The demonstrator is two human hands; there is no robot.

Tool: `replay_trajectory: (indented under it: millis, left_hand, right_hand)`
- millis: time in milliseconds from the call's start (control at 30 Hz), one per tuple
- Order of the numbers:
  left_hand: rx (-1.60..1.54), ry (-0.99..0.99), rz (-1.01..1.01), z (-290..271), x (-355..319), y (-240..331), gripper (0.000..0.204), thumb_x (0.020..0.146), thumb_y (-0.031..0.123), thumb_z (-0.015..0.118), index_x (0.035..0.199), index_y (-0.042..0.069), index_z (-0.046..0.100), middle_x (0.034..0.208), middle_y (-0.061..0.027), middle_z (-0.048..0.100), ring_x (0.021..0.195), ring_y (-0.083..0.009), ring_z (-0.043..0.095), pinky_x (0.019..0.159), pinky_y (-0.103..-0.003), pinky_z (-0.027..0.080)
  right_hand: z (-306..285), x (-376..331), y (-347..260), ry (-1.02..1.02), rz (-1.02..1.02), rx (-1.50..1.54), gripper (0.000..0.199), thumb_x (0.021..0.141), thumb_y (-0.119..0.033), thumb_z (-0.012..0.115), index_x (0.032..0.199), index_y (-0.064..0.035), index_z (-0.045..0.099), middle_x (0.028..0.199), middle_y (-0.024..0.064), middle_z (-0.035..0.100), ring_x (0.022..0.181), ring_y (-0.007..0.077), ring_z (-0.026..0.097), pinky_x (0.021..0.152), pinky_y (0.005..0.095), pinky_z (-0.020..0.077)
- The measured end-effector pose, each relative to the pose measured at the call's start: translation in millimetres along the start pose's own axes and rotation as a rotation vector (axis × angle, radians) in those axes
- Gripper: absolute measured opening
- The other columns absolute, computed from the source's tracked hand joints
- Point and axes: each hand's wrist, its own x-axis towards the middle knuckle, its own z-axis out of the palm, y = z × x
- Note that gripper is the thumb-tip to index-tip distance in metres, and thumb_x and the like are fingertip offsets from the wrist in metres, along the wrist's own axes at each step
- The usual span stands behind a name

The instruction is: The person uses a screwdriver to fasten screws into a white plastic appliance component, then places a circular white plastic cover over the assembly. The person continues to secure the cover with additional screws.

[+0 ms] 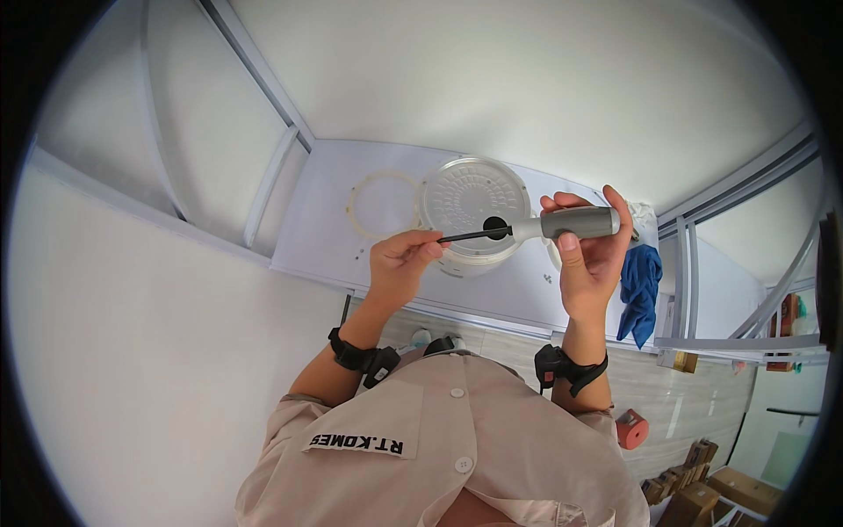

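Observation:
A screwdriver with a grey handle (575, 222) and a dark shaft is held level across the middle of the view. My right hand (593, 268) is closed around its handle from below, thumb on the near side. With thumb and fingers my left hand (399, 266) pinches the shaft's tip end. Behind and below the tool stands a round white appliance (457, 189), its top face a ridged silvery disc; a black round spot shows beside the shaft. The tool and my right hand cover part of this appliance.
A pale ring (351, 204) lies left of the appliance on the white table (320, 171). Small bits (548, 278), perhaps screws, lie near the front edge. A blue cloth (639, 285) hangs over the right end. Metal frame rails (263, 189) stand at both sides.

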Motion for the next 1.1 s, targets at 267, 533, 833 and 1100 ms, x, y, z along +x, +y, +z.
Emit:
replay_trajectory:
  millis: [267,533,833,1100]
  left_hand:
    - [0.398,-0.047,0.253,-3.3,4.8,12.0,0.017,0.098,-0.001,0.077,0.114,0.001,0.081,0.104,-0.0114,0.082,0.089,-0.0180,0.076,0.079,-0.029,0.058]
    - [0.603,0.012,0.236,1.5,15.4,12.9,0.022,0.096,0.001,0.080,0.117,0.002,0.079,0.108,-0.0108,0.083,0.092,-0.0192,0.077,0.075,-0.031,0.059]
    - [0.940,0.054,0.417,-12.9,19.0,-9.3,0.012,0.090,0.013,0.086,0.100,0.009,0.081,0.106,-0.0036,0.079,0.114,-0.0280,0.071,0.096,-0.043,0.053]
    - [0.948,-0.105,0.515,-29.3,36.4,-31.4,0.010,0.090,0.015,0.086,0.097,0.012,0.080,0.104,-0.0035,0.073,0.116,-0.0288,0.071,0.125,-0.056,0.038]
  right_hand:
    - [-3.1,2.6,-0.6,0.040,0.132,-0.090,0.067,0.103,-0.010,0.077,0.154,-0.0086,0.035,0.126,0.0223,0.070,0.120,0.0342,0.072,0.106,0.0476,0.0570]
    - [11.3,3.1,4.9,-0.019,0.019,-0.140,0.067,0.101,-0.008,0.079,0.153,-0.0085,0.036,0.127,0.0216,0.070,0.119,0.0318,0.073,0.103,0.0447,0.0595]
    - [20.5,-2.3,14.9,-0.179,-0.069,-0.256,0.065,0.100,-0.003,0.078,0.152,-0.0087,0.038,0.129,0.0218,0.068,0.122,0.0299,0.071,0.100,0.0422,0.0616]
    - [26.6,1.6,21.9,-0.201,-0.077,-0.273,0.065,0.100,-0.005,0.079,0.152,-0.0078,0.039,0.130,0.0211,0.068,0.121,0.0292,0.071,0.100,0.0423,0.0613]
